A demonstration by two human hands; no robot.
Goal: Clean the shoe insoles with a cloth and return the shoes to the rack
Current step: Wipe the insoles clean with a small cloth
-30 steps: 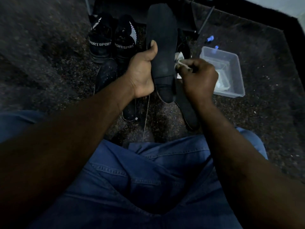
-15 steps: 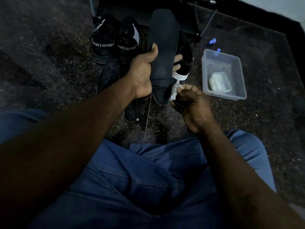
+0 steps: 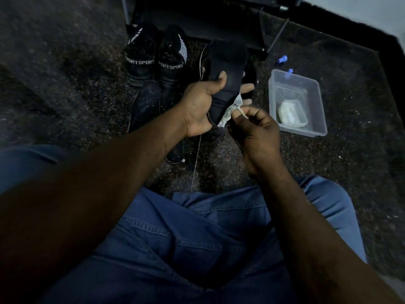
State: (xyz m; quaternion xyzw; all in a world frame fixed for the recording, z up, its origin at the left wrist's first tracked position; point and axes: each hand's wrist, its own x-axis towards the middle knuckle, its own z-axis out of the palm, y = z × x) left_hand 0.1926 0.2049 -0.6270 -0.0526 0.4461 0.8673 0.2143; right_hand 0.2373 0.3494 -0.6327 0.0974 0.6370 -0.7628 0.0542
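A black insole (image 3: 226,69) is held upright by the left grip (image 3: 198,106), with the thumb laid across its face and the fingers curled behind it. A small white cloth (image 3: 232,110) is pinched between thumb and fingertips of the right grip (image 3: 255,128) and is pressed against the insole's lower right edge, just right of the left grip. Beyond the left grip and to its left, a pair of black sneakers (image 3: 140,60) lettered SPORT is set side by side on the dark carpet (image 3: 65,84), just before the black rack (image 3: 197,20). Another dark shoe (image 3: 144,106) is seen on the carpet beside the left wrist. Right of the right grip, apart from it, a clear plastic tub (image 3: 322,110) is placed, with a pale wad (image 3: 290,111) lying inside.
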